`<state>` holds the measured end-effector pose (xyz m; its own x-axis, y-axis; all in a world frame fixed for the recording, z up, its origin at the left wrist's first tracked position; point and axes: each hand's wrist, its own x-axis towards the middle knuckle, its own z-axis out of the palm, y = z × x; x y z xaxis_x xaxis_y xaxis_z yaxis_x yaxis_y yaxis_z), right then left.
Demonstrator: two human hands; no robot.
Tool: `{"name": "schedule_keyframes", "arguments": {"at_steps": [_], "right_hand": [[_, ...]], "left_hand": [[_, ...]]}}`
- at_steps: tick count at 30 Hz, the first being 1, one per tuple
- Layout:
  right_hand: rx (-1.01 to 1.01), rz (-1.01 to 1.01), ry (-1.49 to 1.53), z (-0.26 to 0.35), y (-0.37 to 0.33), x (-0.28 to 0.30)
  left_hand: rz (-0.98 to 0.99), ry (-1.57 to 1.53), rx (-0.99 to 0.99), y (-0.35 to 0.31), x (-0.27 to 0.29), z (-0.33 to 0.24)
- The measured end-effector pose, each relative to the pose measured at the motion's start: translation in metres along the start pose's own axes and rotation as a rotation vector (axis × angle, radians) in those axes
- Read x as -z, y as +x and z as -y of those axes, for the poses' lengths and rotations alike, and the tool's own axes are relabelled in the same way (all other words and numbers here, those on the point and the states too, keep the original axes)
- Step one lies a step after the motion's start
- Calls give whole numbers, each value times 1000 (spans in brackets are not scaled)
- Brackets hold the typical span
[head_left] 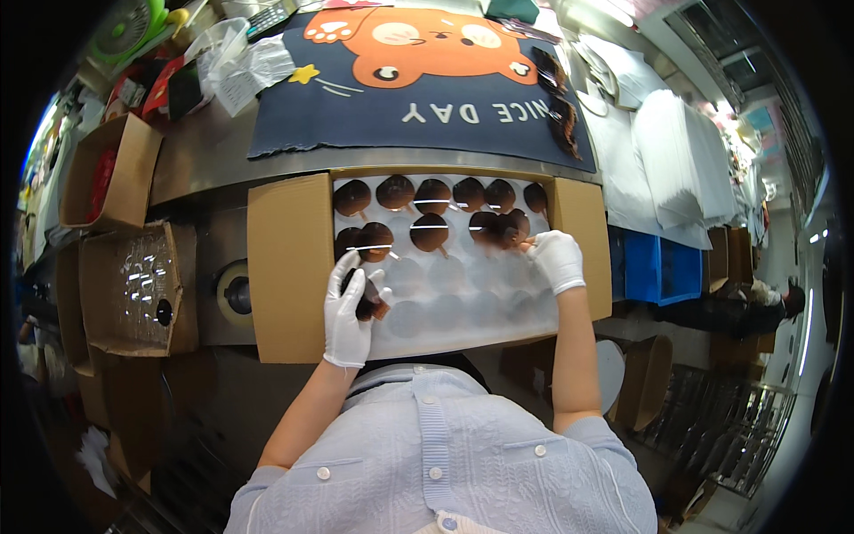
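White-gloved, my left hand (350, 311) is closed around dark brown tinted lenses (366, 307) at the near left of an open cardboard box (289, 267). My right hand (558, 261), also gloved, pinches the small tab of a brown round lens (513, 228) over the box's right side. That lens is slightly blurred and overlaps another lens (483, 226). Inside the box lies a white tray (463, 336) with round recesses. Several tinted lenses (396, 191) with short tabs fill the far row, and a few lie in the row before it, such as one lens (429, 232) near the middle.
Beyond the box lies a dark blue mat (356, 116) with a bear print; a row of dark lenses (562, 125) rests on its right edge. Cardboard boxes (133, 285) stand at left, beside a tape roll (236, 294). At right are white sheets (680, 160) and a blue bin (663, 269).
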<state>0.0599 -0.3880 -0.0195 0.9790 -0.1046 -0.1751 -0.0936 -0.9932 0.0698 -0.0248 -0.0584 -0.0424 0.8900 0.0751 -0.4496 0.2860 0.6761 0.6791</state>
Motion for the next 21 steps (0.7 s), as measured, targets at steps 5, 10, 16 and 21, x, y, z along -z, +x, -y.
{"name": "schedule_keyframes", "arguments": {"at_steps": [5, 10, 16, 21], "right_hand": [[-131, -68, 24, -18, -19, -3], [193, -85, 411, 79, -30, -25], [221, -164, 489, 110, -17, -49], [186, -129, 433, 92, -16, -42]], "left_hand": [[-84, 79, -27, 7, -22, -4], [52, 131, 40, 18, -30, 15], [-41, 322, 95, 7, -33, 8], [270, 1169, -534, 28, -21, 3]]}}
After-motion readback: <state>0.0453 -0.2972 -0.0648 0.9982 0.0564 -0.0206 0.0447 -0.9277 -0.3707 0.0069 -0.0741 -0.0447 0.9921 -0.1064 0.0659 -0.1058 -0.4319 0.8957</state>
